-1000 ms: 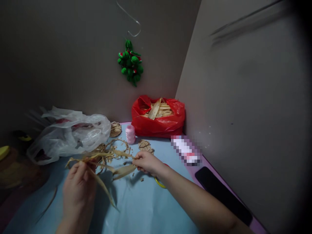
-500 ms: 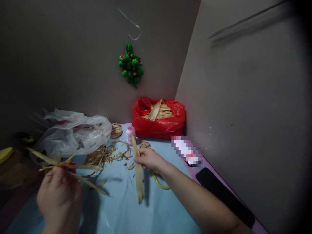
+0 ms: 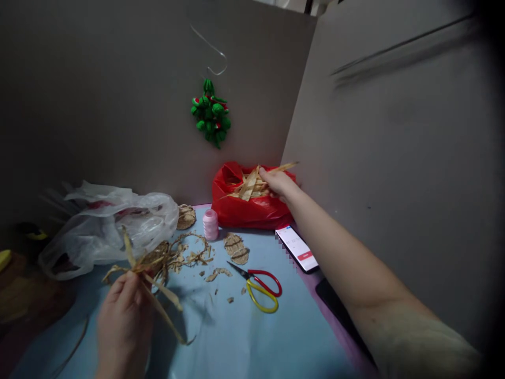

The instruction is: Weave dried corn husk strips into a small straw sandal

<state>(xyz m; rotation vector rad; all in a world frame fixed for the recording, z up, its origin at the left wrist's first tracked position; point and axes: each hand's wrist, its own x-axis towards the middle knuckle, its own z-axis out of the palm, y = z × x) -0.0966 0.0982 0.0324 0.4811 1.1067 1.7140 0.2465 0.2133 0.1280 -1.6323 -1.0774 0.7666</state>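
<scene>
My left hand [image 3: 128, 302], low on the left, is closed round a bundle of dry straw-coloured strips [image 3: 140, 267] whose ends fan out in several directions. At the back, my right hand [image 3: 278, 184] is over the red plastic bag [image 3: 252, 213], its fingers at the pale dry leaves [image 3: 248, 185] inside. A leaf strip [image 3: 286, 166] sticks out to the right beyond that hand. Whether its fingers grip a leaf is too small to make out.
Scissors [image 3: 254, 281] with red and yellow handles lie on the blue surface [image 3: 236, 342]. Near them are a woven oval piece [image 3: 235, 248], a pink thread spool [image 3: 210, 225], scraps and a phone [image 3: 298, 250]. A clear plastic bag [image 3: 153, 216] sits left; green ornaments [image 3: 212, 113] hang behind.
My right hand has gone up and back from the middle of the table to the red bag; the long leaf no longer hangs below it. My left hand and its strips have shifted right.
</scene>
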